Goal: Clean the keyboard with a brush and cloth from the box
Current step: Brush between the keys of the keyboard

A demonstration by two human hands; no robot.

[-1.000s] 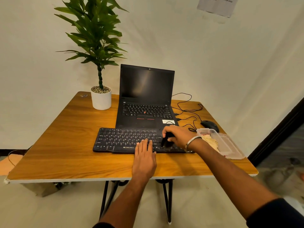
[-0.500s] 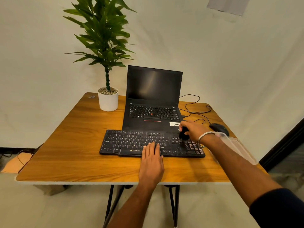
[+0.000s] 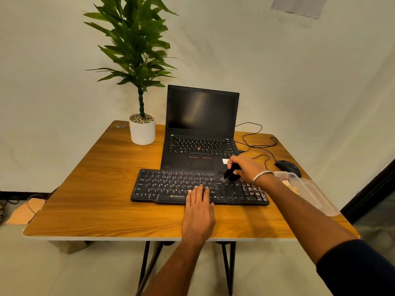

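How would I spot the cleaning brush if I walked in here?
Start at the wooden table and find the flat black keyboard before the open black laptop. Over its right end, the right hand grips a small black brush, bristles down on the keys.

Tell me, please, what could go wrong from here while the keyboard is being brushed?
The right hand works the brush near the keyboard's back edge, so dust may land on the laptop behind it. The left hand rests flat on the keys, hiding a patch that could be missed. The right forearm passes close to the box and might nudge it.
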